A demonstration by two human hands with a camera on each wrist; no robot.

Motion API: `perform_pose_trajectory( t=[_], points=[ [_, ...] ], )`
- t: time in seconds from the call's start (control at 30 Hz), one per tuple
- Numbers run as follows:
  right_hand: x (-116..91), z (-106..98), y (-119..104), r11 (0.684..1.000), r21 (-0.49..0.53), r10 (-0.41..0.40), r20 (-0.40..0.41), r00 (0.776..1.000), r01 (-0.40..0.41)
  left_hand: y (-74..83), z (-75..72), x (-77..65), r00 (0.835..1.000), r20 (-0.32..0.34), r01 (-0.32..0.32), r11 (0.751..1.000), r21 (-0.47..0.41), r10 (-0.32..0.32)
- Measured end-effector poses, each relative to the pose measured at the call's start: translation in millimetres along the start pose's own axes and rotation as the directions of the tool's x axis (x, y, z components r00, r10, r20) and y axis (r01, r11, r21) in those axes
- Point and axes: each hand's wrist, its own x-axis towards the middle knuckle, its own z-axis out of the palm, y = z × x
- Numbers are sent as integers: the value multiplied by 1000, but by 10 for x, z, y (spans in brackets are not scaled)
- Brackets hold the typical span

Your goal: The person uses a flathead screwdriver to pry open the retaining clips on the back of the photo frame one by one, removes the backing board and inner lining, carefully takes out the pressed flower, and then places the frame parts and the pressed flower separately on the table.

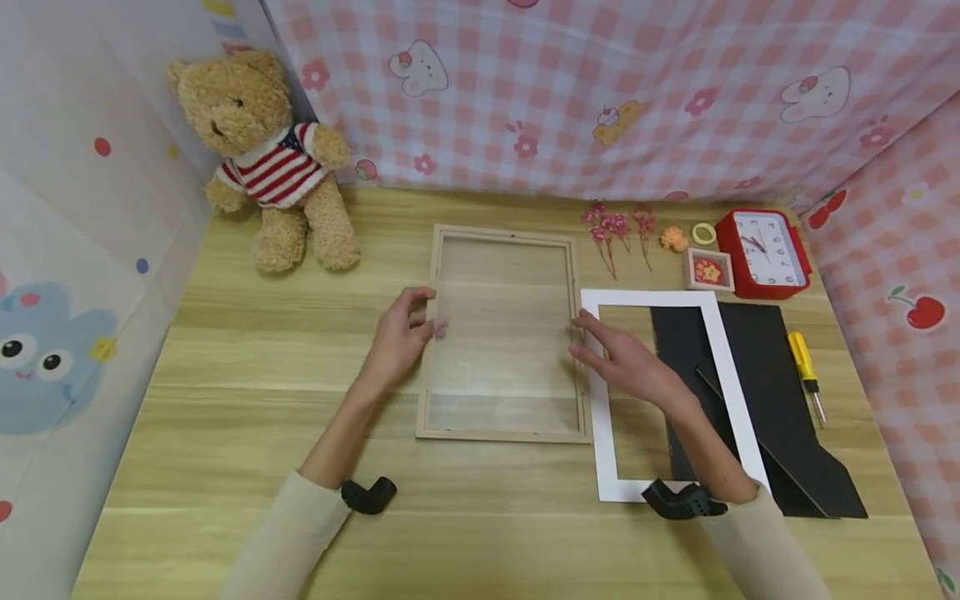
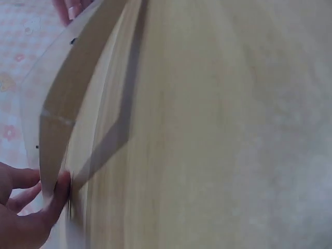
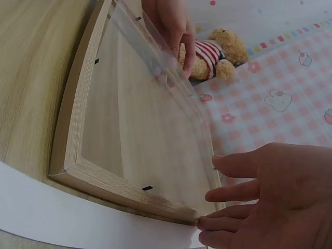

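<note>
A light wooden picture frame point(image 1: 508, 437) lies on the table with a clear sheet point(image 1: 502, 342) over its opening. In the right wrist view the clear sheet point(image 3: 155, 119) stands partly above the frame's rim. At the left side my left hand point(image 1: 397, 337) pinches the sheet's edge between thumb and fingers, the thumb tip showing over the opening. My right hand point(image 1: 626, 358) is at the opposite side, its fingers fairly straight and the fingertips right at the frame's edge. Small dark tabs point(image 3: 147, 188) sit along the frame's inner rim.
To the right lie a white mat border point(image 1: 731, 379), black boards point(image 1: 757, 350) and a yellow screwdriver point(image 1: 804, 362). Behind them are dried pink flowers point(image 1: 611, 225), a small box point(image 1: 708, 271) and a red clock point(image 1: 765, 250). A teddy bear point(image 1: 277, 167) sits back left.
</note>
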Motion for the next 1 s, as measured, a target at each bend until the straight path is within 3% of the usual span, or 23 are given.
perform_pose_trajectory(
  t=[0.1, 0.23, 0.37, 0.5, 0.7, 0.87, 1.0],
  points=[
    [3, 19, 7, 1000, 10, -3, -1, 1000, 3, -39, 30, -3, 997, -27, -67, 984, 166, 73],
    [0, 53, 11, 1000, 17, 1, 0, 1000, -1, -216, 82, 58, 980, -71, -157, 937, 312, 187],
    [1, 75, -2, 1000, 10, 7, -1, 1000, -7, -262, 141, 87, 968, -134, -148, 916, 374, 212],
    [8, 86, -31, 1000, -7, 3, -1, 1000, -3, -184, 176, 63, 969, -189, -83, 929, 362, 160],
    [2, 86, -46, 1000, -10, 16, -7, 1000, -16, -20, 206, 13, 977, -208, 13, 962, 273, 45],
    [-5, 71, -49, 1000, -2, 18, -10, 1000, -18, 109, 215, -35, 971, -237, 34, 966, 258, 29],
    [-13, 50, -34, 1000, -1, 3, -11, 1000, -3, 196, 204, -50, 974, -225, 20, 989, 149, 14]
  ],
)
